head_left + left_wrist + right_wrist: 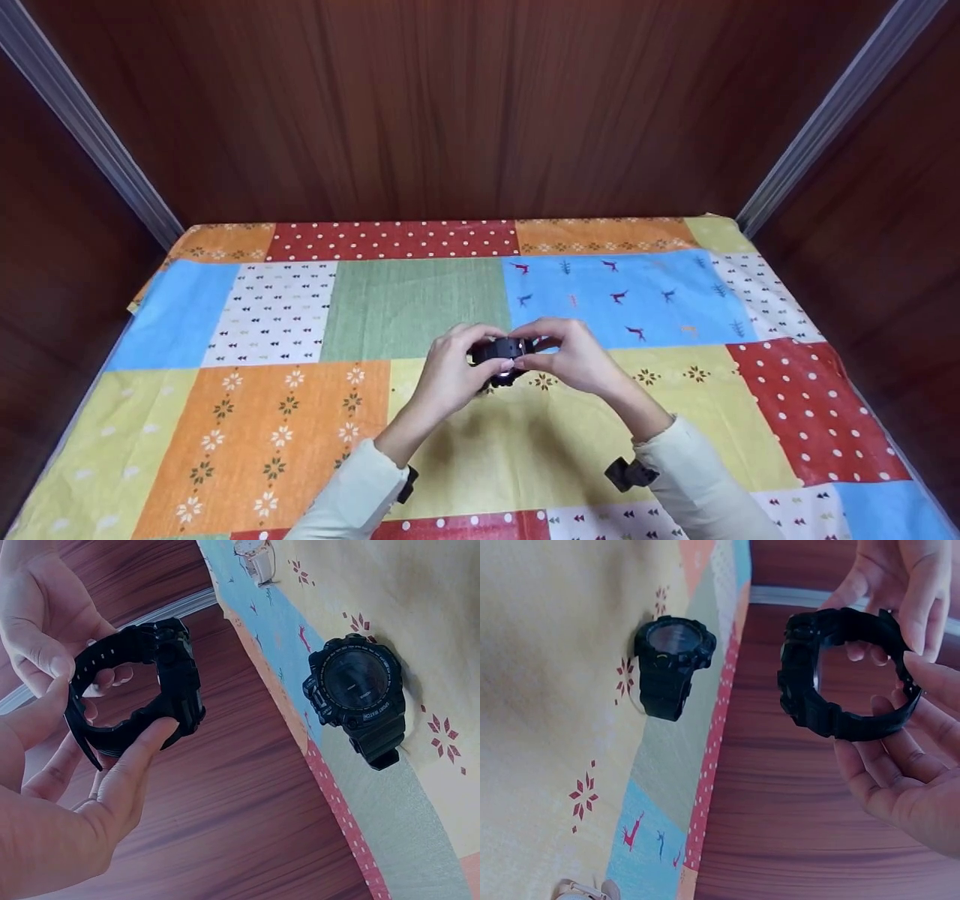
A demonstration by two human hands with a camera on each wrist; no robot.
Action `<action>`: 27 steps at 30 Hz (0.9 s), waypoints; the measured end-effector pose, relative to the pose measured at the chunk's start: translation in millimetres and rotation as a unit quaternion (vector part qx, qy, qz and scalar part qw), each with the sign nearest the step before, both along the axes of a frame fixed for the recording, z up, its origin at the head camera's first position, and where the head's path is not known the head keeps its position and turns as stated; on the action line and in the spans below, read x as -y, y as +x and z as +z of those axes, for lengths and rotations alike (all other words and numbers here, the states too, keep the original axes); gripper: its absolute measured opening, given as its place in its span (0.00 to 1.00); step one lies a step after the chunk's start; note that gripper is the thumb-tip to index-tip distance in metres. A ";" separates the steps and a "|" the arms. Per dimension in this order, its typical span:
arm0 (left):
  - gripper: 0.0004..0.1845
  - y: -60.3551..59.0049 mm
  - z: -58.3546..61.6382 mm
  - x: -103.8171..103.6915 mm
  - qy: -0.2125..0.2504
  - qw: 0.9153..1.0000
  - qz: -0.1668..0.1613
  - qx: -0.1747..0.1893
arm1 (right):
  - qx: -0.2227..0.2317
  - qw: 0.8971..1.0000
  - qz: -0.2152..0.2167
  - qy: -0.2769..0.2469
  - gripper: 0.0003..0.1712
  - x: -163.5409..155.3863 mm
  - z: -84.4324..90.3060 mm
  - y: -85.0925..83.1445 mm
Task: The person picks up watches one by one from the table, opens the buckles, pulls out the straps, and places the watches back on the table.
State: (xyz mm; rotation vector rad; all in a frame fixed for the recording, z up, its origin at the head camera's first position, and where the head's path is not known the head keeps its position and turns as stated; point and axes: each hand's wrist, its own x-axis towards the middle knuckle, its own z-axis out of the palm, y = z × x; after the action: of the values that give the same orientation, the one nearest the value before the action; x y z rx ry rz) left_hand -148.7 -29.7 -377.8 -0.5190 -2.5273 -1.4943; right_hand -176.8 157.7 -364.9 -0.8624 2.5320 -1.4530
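Both hands — left hand [450, 375] and right hand [574, 356] — have their grip pinched on a black watch [501, 350], held above the patchwork desk [285, 420]; a second black watch [356, 694] lies beneath.

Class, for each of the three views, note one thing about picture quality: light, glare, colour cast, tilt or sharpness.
Head view: even light, hands' soft shadow on the cloth, a bright glint on the held watch. Left wrist view: tilted, bluish cast, second watch on the cloth sharp, left hand close and soft. Right wrist view: tilted too, pale glare on that watch's glass, right hand near the lens.
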 end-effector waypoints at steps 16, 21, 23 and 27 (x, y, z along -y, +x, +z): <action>0.13 -1.3 1.6 2.4 0.019 0.999 -0.004 0.026 | 0.058 0.998 -0.015 -0.027 0.16 -4.5 0.5 -3.5; 0.14 -3.2 0.6 5.3 0.031 0.999 -0.009 0.013 | 0.074 0.997 -0.022 -0.025 0.16 -5.1 3.1 -4.4; 0.14 -3.7 0.3 6.2 0.034 0.999 -0.012 0.009 | 0.076 0.997 -0.023 -0.023 0.16 -5.3 3.4 -4.6; 0.14 -4.4 -0.6 7.5 0.038 0.999 -0.014 0.006 | 0.079 0.996 -0.023 -0.025 0.15 -6.5 3.1 -4.8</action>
State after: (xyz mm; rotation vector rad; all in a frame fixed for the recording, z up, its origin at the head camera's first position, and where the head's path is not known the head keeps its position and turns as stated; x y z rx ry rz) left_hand -153.1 -37.2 -378.4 -0.5366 -2.4710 -1.6013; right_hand -181.6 164.2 -361.8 -0.6702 2.4242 -1.5373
